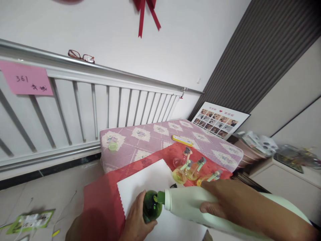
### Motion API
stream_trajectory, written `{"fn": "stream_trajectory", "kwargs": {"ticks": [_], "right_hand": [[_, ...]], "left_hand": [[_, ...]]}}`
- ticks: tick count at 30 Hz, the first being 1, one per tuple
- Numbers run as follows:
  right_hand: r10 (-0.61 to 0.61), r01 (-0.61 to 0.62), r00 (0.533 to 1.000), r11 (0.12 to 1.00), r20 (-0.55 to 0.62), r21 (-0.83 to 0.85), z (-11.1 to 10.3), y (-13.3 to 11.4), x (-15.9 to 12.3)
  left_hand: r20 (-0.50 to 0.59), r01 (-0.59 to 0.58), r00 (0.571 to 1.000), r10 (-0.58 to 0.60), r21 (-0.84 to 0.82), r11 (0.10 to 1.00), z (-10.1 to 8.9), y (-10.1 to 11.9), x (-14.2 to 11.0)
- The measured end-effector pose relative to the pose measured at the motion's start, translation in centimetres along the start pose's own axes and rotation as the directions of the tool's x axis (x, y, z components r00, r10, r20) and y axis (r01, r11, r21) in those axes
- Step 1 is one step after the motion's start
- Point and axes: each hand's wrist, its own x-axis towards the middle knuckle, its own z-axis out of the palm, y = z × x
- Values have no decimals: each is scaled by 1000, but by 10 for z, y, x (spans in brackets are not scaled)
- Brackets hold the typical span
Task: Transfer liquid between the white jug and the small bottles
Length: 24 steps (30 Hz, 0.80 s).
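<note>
My left hand (137, 219) is wrapped round a small, round, dark green bottle (151, 208), just above a white sheet (144, 179). The bottle's green neck points right. My right hand (217, 197) grips a large pale green bottle (185, 201) that lies tilted almost level. Its threaded, uncapped mouth is right at the green neck; I cannot tell whether they touch or whether liquid is flowing. Behind my right hand stand several clear, round spray bottles (179, 175) with yellow or pinkish contents. A small black piece (173, 186), perhaps a spray head, shows behind the pale bottle.
A red cloth (100, 197) lies under the sheet, over a purple patterned surface (155, 132). On that surface are a yellow-edged case (182, 140) and a pale green lid-like piece (113, 146). Behind are a white radiator (114, 100), glasses (81, 57) and a photo board (218, 118).
</note>
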Motion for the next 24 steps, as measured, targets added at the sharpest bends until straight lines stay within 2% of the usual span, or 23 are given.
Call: {"fn": "stream_trajectory", "kwargs": {"ticks": [24], "right_hand": [[-1,1,1000,1000,2,-11,0,-1,-2]], "left_hand": [[-16,-17,1000,16,-9,1000,3,-3,1]]}}
